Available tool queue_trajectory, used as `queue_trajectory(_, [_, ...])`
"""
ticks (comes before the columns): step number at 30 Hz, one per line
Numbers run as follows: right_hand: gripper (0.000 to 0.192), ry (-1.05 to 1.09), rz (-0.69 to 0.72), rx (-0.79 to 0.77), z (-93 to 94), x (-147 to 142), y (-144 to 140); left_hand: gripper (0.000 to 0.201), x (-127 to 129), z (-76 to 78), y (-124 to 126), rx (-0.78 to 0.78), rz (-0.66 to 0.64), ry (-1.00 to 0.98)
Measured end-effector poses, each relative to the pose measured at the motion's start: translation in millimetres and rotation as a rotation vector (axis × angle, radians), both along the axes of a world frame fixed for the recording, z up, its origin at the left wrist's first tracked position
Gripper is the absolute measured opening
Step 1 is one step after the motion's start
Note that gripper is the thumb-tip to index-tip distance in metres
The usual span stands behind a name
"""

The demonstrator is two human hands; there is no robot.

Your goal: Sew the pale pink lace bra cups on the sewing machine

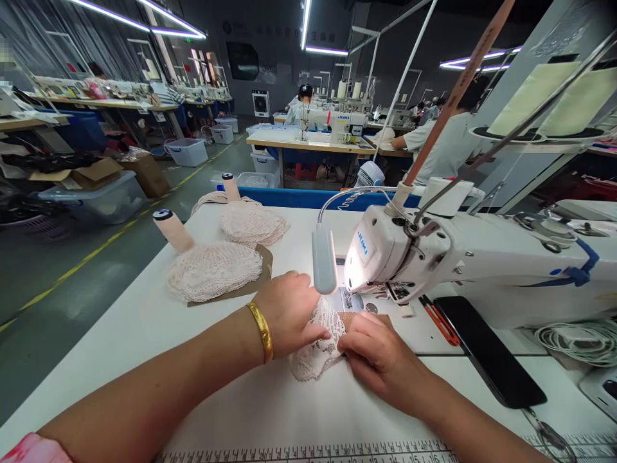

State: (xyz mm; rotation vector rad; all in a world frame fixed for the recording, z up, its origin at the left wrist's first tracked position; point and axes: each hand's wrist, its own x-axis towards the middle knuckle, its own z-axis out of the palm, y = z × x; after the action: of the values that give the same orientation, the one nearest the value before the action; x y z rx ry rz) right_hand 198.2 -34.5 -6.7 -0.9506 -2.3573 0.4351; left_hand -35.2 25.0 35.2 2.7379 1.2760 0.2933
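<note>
— Which step is in hand?

— A lace piece point(318, 337) is being fed toward the needle area of the sewing machine point(434, 257). It lies flat on the table point(120, 334), just in front of the presser foot, with a brown backing point(385, 317) partly seen beneath it.

— How is it held?

— It is pinned from both sides. The left hand point(289, 312) is laid over its left edge, fingers bent and pressed down, not closed into a fist. The right hand point(378, 354) is set against the right edge, fingertips curled on the lace (whether an edge is pinched under them cannot be told).

— And the arms?

— Both forearms are stretched forward and low over the table, wrists near each other; a bangle point(261, 331) is worn on the left wrist.

— What is called for next, by judgement?

— The lace would need to be kept flat and aligned as it is slid under the foot, fingers kept clear of the needle.

— Anything nearby?

— Two lace stacks point(214, 270) and a thread cone point(172, 230) are set well to the left.
</note>
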Motion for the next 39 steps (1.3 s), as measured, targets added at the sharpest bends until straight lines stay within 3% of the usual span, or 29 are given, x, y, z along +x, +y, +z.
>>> queue_trajectory(2, [0.022,0.009,0.011,-0.036,2.3,0,0,0.029,8,0.5,1,0.047,-0.078,-0.043])
queue_trajectory(5, [0.019,0.045,0.001,-0.100,4.1,2,0,0.023,20,-8.4,3,-0.097,-0.159,-0.086])
queue_trajectory(7, [0.018,0.081,-0.016,-0.131,3.4,4,1,0.013,25,-16.8,3,-0.198,-0.136,-0.129])
queue_trajectory(10, [0.023,0.114,-0.091,-0.138,0.0,6,3,0.004,27,-24.5,2,-0.208,-0.084,-0.263])
queue_trajectory(13, [0.024,0.134,-0.216,-0.154,-4.0,7,4,0.004,28,-24.9,0,-0.283,-0.040,-0.361])
queue_trajectory(16, [0.014,0.165,-0.307,-0.229,-5.4,8,3,0.008,30,-23.7,-2,-0.392,0.005,-0.404])
queue_trajectory(21, [0.009,0.187,-0.342,-0.227,-1.8,9,2,0.021,32,-26.7,-3,-0.516,0.001,-0.476])
queue_trajectory(29, [0.014,0.188,-0.348,-0.309,4.0,9,3,0.024,35,-29.1,-8,-0.507,-0.028,-0.603])
queue_trajectory(39, [0.014,0.247,-0.362,-0.432,8.3,8,1,0.022,35,-33.6,-11,-0.413,-0.066,-0.609])
